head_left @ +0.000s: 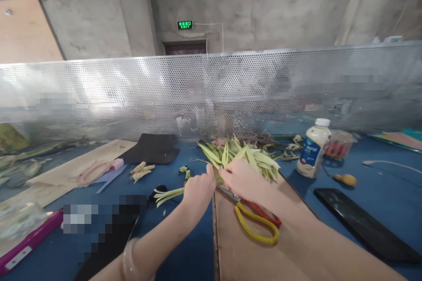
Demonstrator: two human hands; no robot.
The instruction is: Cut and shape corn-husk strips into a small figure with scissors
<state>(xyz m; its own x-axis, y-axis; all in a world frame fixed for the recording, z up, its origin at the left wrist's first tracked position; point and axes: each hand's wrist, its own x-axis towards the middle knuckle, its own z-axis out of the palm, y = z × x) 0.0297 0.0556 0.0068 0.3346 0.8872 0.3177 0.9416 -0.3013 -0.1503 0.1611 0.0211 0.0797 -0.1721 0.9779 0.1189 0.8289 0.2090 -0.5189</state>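
Observation:
My left hand [199, 189] is closed around a small bundle of pale green leaf strips [169, 195], whose ends stick out to the left. Right beside it, my right hand [242, 176] is curled with the fingers pressed together; what it pinches is hidden. Both hands meet above the far part of a wooden board [244, 257]. A pair of scissors [257, 230] with yellow and red handles lies on the board under my right wrist, blades partly covered. Just behind my hands is a heap of pale green leaves [245, 156].
On the blue table stand a white-capped bottle [311, 149] and a clear tub [339, 144] at right, with a black phone [364, 224] nearer. Leftward lie a black sheet [151, 148], yellowish scraps [141, 171] and a purple tool [31, 241]. A perforated metal screen [138, 96] rises behind.

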